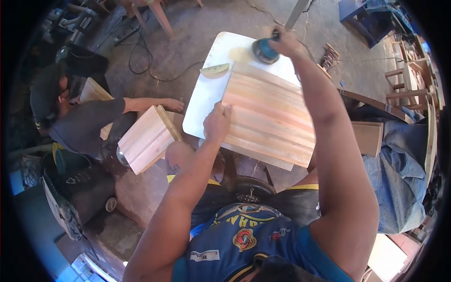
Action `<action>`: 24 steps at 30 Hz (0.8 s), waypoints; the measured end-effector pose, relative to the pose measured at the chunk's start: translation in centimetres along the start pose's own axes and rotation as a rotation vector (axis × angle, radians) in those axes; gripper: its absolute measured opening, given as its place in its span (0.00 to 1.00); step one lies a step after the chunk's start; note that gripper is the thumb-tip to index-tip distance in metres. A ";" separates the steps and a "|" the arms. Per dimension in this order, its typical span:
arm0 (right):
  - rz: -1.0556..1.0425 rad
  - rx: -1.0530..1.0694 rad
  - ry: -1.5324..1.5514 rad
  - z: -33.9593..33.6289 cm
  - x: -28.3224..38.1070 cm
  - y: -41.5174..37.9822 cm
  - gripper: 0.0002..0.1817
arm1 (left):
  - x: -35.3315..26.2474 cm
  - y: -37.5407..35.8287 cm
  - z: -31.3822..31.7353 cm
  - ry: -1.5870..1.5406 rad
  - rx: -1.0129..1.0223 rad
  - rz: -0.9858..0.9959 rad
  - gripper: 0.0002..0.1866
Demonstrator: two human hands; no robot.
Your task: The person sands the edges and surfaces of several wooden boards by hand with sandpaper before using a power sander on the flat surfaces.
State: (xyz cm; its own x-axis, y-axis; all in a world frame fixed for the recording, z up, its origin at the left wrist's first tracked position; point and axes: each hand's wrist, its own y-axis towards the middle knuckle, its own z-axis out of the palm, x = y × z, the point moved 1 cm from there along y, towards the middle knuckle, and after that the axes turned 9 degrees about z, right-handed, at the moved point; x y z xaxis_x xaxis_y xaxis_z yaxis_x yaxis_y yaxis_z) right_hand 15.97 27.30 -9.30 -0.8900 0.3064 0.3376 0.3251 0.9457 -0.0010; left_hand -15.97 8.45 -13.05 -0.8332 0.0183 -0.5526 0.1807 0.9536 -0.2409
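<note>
My right hand (287, 44) is wrapped round the top of a teal power sander (264, 50), at the far edge of the white table (199, 110). A striped wooden board (270, 113), made of joined strips, lies on that table and overhangs its near side. Closed on the board's left edge is my left hand (217, 122), thumb on top; the fingers beneath are partly hidden. Another board or layer shows under its near edge. A pale, curved piece with small dark holes (215, 70) rests left of the board. Fine dust (240, 55) coats the table near the sander.
At left, a person in a dark cap (49, 89) sits with one arm stretched towards a stack of boards (145, 138). Black cable (150, 70) runs over the floor. Blue cloth (394, 174) and a brown panel (369, 137) are at right. A plastic chair (159, 16) stands beyond.
</note>
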 end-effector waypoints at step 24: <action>-0.065 -0.016 -0.178 -10.9 -7.8 -23.4 0.29 | 0.5 -0.3 0.6 0.052 -0.116 0.026 0.29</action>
State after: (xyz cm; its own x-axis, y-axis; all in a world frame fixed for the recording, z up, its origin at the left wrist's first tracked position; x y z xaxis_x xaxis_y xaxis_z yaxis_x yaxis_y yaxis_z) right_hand 18.81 1.55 -1.62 -0.9513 0.2604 0.1650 0.2688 0.9627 0.0308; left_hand -16.12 8.01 -13.70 -0.8554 0.0558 -0.5149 0.1433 0.9809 -0.1317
